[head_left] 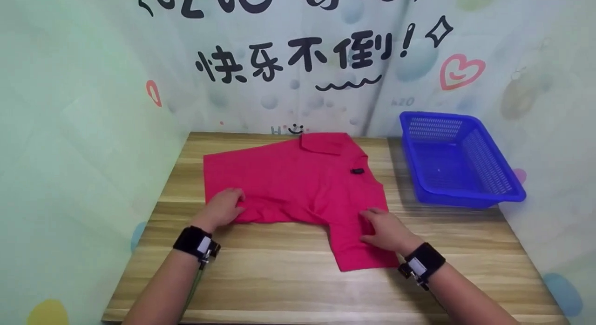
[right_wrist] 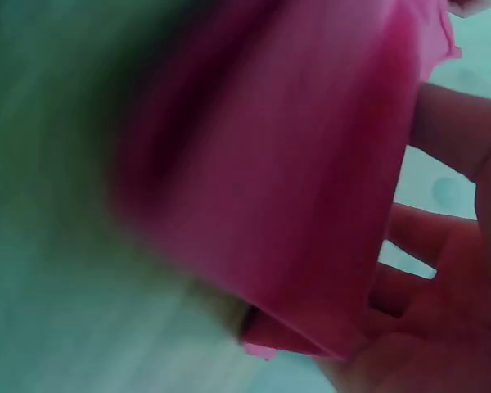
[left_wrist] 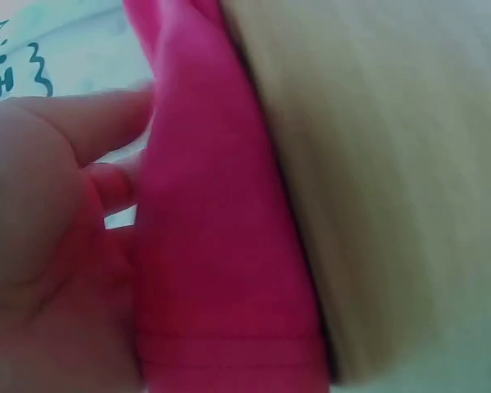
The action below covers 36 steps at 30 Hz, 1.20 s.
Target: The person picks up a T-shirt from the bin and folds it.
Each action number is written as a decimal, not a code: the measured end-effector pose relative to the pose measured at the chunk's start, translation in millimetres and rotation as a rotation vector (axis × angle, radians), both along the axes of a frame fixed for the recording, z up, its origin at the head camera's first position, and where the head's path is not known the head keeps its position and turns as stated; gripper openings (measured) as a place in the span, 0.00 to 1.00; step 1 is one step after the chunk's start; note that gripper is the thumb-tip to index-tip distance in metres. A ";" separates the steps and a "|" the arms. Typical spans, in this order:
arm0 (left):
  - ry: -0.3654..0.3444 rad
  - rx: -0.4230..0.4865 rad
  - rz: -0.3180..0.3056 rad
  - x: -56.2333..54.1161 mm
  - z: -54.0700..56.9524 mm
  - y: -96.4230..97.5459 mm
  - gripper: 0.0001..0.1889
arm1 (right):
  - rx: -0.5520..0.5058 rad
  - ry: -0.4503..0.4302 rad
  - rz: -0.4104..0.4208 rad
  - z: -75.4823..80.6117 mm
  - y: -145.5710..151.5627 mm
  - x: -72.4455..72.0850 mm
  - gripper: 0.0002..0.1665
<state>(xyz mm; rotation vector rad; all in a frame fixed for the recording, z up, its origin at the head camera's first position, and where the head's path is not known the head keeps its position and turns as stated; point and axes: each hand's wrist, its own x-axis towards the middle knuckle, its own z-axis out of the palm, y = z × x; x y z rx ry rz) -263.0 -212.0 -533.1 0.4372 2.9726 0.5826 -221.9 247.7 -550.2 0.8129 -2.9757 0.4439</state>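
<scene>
Walls (head_left: 102, 129) hem three sides of your table (head_left: 270, 274); room lies before the shirt (head_left: 288, 180), which your left hand (head_left: 222, 207) and right hand (head_left: 390, 229) touch, fingers loosely parted.

The backdrop (head_left: 242, 108) reads 快乐不倒! (head_left: 308, 55), with a star (head_left: 439, 31) after it and a wavy line (head_left: 349, 84) below; the upper row (head_left: 253, 7) is cropped. Lower stands an H (head_left: 276, 130) beside a smiley (head_left: 295, 129); a heart (head_left: 462, 72) and faint, unclear lettering (head_left: 402, 102) show at right.
</scene>
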 end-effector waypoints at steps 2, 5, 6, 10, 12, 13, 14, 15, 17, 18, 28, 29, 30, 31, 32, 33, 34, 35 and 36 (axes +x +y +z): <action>0.017 0.003 0.010 1.2 -3.9 -2.2 0.18 | 0.053 -0.027 0.014 2.9 -2.2 1.1 0.44; 0.034 0.002 0.028 4.0 -5.7 -1.8 0.23 | 0.109 -0.064 0.040 7.2 -4.8 0.5 0.47; 0.044 -0.007 0.021 5.5 -5.3 -1.0 0.21 | 0.121 -0.069 0.048 8.4 -5.3 0.1 0.48; 0.041 -0.044 -0.008 12.3 -1.5 0.9 0.06 | 0.164 -0.082 0.049 11.6 -5.6 -2.5 0.50; 0.013 -0.045 -0.024 17.0 2.0 1.2 0.06 | 0.180 -0.089 0.048 12.8 -5.2 -3.3 0.51; -0.004 -0.043 -0.029 19.3 3.9 1.0 0.07 | 0.187 -0.095 0.046 13.3 -4.7 -3.6 0.52; -0.020 -0.036 -0.033 21.6 5.7 0.7 0.07 | 0.189 -0.097 0.048 13.7 -4.1 -3.8 0.52; -0.026 -0.030 -0.040 24.0 7.5 0.5 0.06 | 0.191 -0.104 0.046 14.4 -3.5 -3.7 0.52; -0.030 -0.024 -0.049 29.2 10.6 -0.5 0.05 | 0.192 -0.104 0.052 15.5 -1.4 -3.5 0.53; -0.032 -0.025 -0.057 32.0 11.6 -1.3 0.07 | 0.195 -0.106 0.050 15.8 -0.2 -3.2 0.53; -0.137 0.055 -0.151 74.3 14.7 -14.2 0.16 | 0.206 -0.152 0.025 12.5 10.1 8.4 0.57; -0.159 0.074 -0.134 76.9 14.5 -15.0 0.18 | 0.204 -0.153 0.023 12.3 11.8 9.7 0.58; -0.181 0.093 -0.107 78.5 13.8 -15.3 0.21 | 0.202 -0.156 0.019 12.2 13.7 11.1 0.58; -0.192 0.106 -0.082 79.0 12.7 -15.0 0.22 | 0.199 -0.159 0.014 12.4 15.6 12.4 0.59; -0.195 0.113 -0.053 78.7 11.1 -14.3 0.23 | 0.196 -0.162 0.012 12.6 17.7 13.7 0.60; -0.182 0.108 -0.031 77.9 8.7 -13.4 0.24 | 0.196 -0.165 0.010 12.9 19.9 15.2 0.61; -0.167 0.093 -0.019 76.9 6.1 -12.3 0.23 | 0.201 -0.167 0.009 13.2 22.0 16.8 0.62; -0.147 0.071 -0.016 76.0 3.3 -11.3 0.22 | 0.203 -0.172 0.007 13.6 23.8 18.8 0.63; -0.116 0.051 -0.023 75.4 1.0 -10.0 0.19 | 0.206 -0.172 0.009 13.7 25.3 20.8 0.63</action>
